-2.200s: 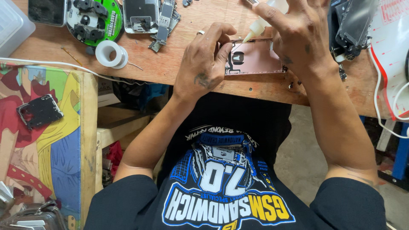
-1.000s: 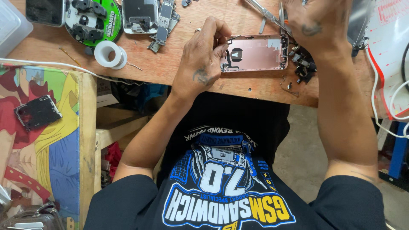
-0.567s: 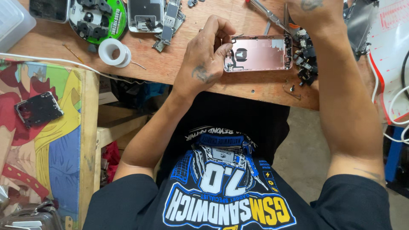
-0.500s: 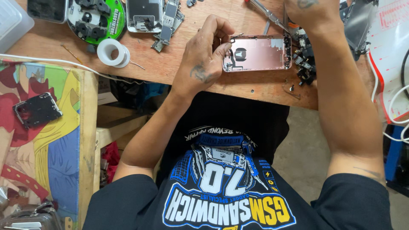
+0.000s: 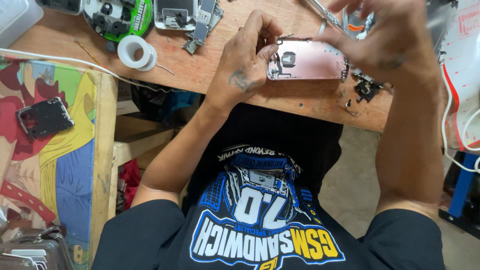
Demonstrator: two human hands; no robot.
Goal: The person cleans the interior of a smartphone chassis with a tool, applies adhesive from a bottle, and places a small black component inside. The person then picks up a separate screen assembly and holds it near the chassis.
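**Me:** Pink phone shell [image 5: 307,60] lying flat on the wooden bench [image 5: 210,70], back side up, close to the near edge. My left hand [image 5: 247,70] has its fingers [image 5: 265,30] curled round the shell's left end, thumb pressed on that edge, so it's pinned there.

**Other poster:** And the right one?

**Me:** Right hand [image 5: 385,42] hangs over the shell's right end, blurry. Can't tell how far those fingers are spread or whether they've got anything. A metal tool [image 5: 325,15] sits just beyond it.

**Other poster:** What else is around?

**Me:** White tape roll [image 5: 136,51] to the left, a green round tray [image 5: 117,17] far left, circuit bits [image 5: 192,17] at the far edge, loose small black parts [image 5: 367,89] right of the shell.
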